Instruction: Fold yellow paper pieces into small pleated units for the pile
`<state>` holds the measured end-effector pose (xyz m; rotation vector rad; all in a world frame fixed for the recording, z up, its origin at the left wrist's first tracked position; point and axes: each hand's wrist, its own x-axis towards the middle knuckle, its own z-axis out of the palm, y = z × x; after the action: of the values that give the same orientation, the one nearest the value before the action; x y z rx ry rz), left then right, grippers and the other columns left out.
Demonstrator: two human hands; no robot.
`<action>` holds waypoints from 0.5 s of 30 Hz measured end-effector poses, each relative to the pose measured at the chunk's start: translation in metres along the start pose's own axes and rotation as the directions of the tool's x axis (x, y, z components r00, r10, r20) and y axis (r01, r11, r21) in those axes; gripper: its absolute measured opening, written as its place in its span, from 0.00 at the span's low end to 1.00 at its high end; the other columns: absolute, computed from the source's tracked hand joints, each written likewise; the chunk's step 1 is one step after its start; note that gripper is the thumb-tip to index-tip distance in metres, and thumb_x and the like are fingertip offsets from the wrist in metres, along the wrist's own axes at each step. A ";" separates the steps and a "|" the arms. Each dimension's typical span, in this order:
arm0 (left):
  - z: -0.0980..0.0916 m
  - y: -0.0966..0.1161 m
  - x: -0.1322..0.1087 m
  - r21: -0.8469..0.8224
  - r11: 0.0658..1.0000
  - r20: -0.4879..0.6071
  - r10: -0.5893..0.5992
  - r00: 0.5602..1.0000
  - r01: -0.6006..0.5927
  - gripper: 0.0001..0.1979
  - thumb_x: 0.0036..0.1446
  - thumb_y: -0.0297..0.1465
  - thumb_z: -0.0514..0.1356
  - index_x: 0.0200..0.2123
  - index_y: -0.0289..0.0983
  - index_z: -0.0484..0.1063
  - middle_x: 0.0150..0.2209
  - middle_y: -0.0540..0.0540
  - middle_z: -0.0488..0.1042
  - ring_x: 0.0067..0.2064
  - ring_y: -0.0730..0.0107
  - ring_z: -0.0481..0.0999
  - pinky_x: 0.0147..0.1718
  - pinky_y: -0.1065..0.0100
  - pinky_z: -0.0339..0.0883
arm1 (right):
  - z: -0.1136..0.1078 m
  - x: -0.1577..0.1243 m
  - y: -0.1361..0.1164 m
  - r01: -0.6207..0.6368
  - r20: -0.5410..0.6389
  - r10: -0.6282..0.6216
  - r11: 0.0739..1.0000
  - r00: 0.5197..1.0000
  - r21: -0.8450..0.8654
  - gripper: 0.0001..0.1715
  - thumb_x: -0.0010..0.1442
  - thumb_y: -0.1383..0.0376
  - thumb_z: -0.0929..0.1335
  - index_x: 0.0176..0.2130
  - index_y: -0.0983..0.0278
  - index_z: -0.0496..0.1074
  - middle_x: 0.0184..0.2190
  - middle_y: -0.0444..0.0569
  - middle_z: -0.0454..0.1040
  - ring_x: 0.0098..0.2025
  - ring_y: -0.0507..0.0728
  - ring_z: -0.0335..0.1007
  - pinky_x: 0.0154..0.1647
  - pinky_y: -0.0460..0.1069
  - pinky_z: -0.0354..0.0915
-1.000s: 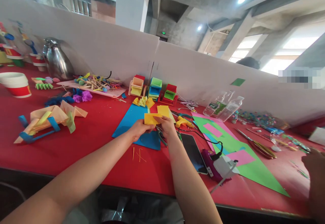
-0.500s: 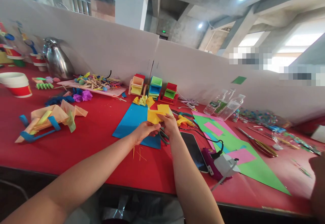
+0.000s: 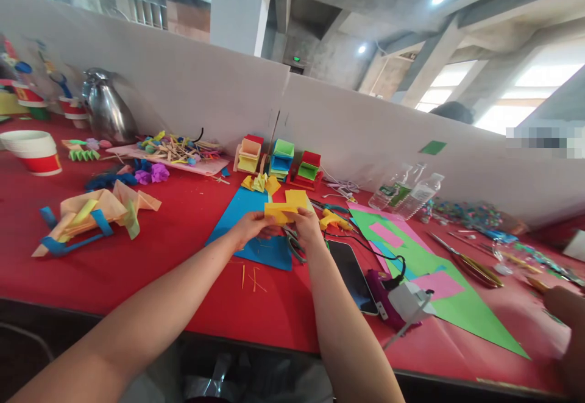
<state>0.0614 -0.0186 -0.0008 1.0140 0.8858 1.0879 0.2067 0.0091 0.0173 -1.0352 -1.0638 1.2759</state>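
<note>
Between my two hands, above the blue sheet [image 3: 267, 253], is a small piece of yellow paper [image 3: 278, 211]. My left hand [image 3: 251, 229] is closed on its left end, and my right hand [image 3: 307, 223] pinches the right end. Behind it lies another yellow paper square [image 3: 297, 197]. Scissors [image 3: 296, 246] lie partly hidden under my right hand. Folded yellow paper pieces [image 3: 259, 182] sit at the far edge of the blue sheet. Thin yellow paper strips [image 3: 254, 278] are scattered on the red table near my left wrist.
Folded coloured paper stacks [image 3: 282, 156] stand by the partition. Right of my arm lie a phone [image 3: 351, 278], a purple power block [image 3: 381, 296], a yellow glue gun [image 3: 335, 220] and green paper [image 3: 475, 311]. A peach paper figure [image 3: 91, 214] lies left. Another person's hand [image 3: 562, 311] is at far right.
The yellow paper in my hands has tilted and now looks like a narrower band. At far right, another person's hand has come further into view, holding something thin.
</note>
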 end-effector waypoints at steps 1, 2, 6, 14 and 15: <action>-0.001 -0.001 0.000 0.001 1.000 -0.017 0.014 1.000 -0.014 0.12 0.47 0.35 0.63 0.34 0.33 0.74 0.28 0.43 0.79 0.29 0.66 0.78 0.27 0.70 0.69 | 0.000 0.000 0.000 -0.003 0.004 0.003 1.000 1.000 -0.002 0.13 0.30 0.65 0.75 0.21 0.65 0.71 0.18 0.41 0.72 0.19 0.48 0.66 0.20 0.43 0.60; -0.001 -0.001 0.001 0.003 1.000 -0.035 0.027 0.999 -0.027 0.13 0.46 0.35 0.64 0.34 0.33 0.74 0.29 0.43 0.79 0.29 0.66 0.78 0.27 0.70 0.69 | 0.001 -0.001 0.000 -0.007 0.009 0.007 1.000 1.000 -0.004 0.13 0.30 0.65 0.75 0.21 0.65 0.71 0.17 0.41 0.72 0.19 0.48 0.66 0.20 0.43 0.61; -0.001 -0.002 0.003 0.013 0.999 -0.096 0.050 0.994 -0.049 0.12 0.44 0.33 0.66 0.32 0.32 0.74 0.29 0.43 0.79 0.28 0.65 0.78 0.26 0.71 0.69 | 0.005 -0.004 0.001 -0.021 0.027 0.021 1.000 0.999 -0.007 0.14 0.30 0.65 0.75 0.21 0.65 0.71 0.17 0.40 0.72 0.19 0.49 0.66 0.21 0.44 0.61; 0.004 0.002 0.002 0.022 0.998 -0.163 0.068 0.984 -0.066 0.06 0.50 0.28 0.60 0.32 0.32 0.74 0.26 0.45 0.79 0.25 0.70 0.77 0.25 0.73 0.68 | 0.013 -0.004 0.009 -0.101 0.035 0.101 0.995 0.994 0.007 0.15 0.29 0.66 0.76 0.22 0.66 0.71 0.19 0.43 0.73 0.20 0.49 0.66 0.18 0.43 0.60; 0.005 0.002 0.002 0.024 0.998 -0.164 0.064 0.984 -0.061 0.05 0.50 0.27 0.60 0.31 0.32 0.74 0.26 0.46 0.79 0.25 0.70 0.77 0.25 0.73 0.68 | 0.011 -0.002 0.009 -0.111 0.005 0.111 0.994 0.994 0.013 0.15 0.30 0.66 0.76 0.21 0.66 0.71 0.19 0.42 0.73 0.19 0.48 0.65 0.18 0.43 0.60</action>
<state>0.0657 -0.0173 0.0021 0.9827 1.0045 1.2320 0.1939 0.0069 0.0106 -1.0945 -1.0113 1.3738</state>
